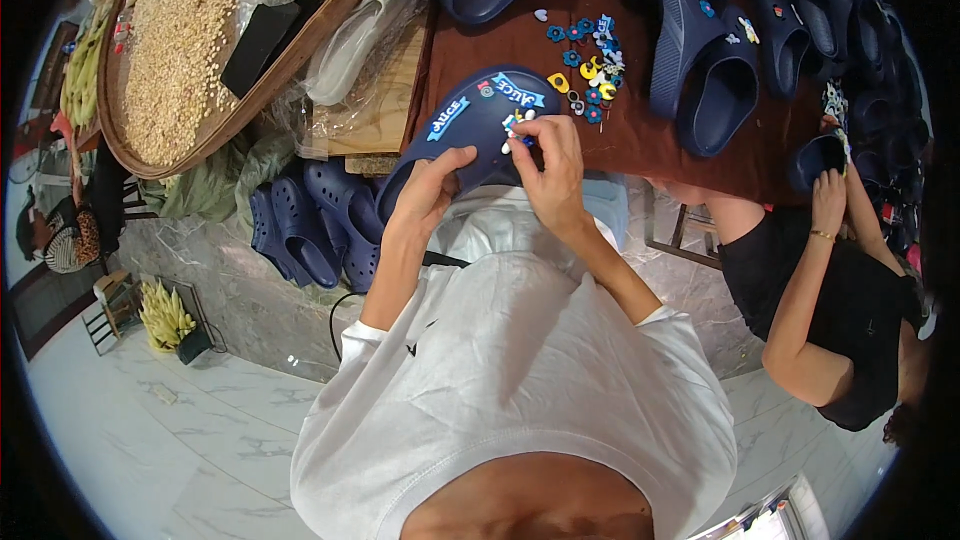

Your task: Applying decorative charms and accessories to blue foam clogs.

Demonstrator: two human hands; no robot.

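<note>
My left hand [428, 188] grips the side of a navy foam clog [478, 130], thumb on its upper. Two blue banner-shaped shoe charms, one at the left [447, 120] and one at the far edge [520, 92], sit on the clog's upper, with a small round charm [486, 90] between them. Closed in a pinch at the clog's right side, my right hand [555, 165] holds a small white, yellow and blue shoe charm [518, 125]; the fingers partly cover it. A cluster of loose charms [590, 70], in blue, yellow and other colours, lies on the brown cloth [475, 45] just beyond.
Several navy clogs [718, 90] cover the right of the table; more clogs [310, 230] are at its left near edge. A large round tray [285, 65] of pale kernels stands at far left. On the right, a person's hand [828, 198] holds another clog [815, 162].
</note>
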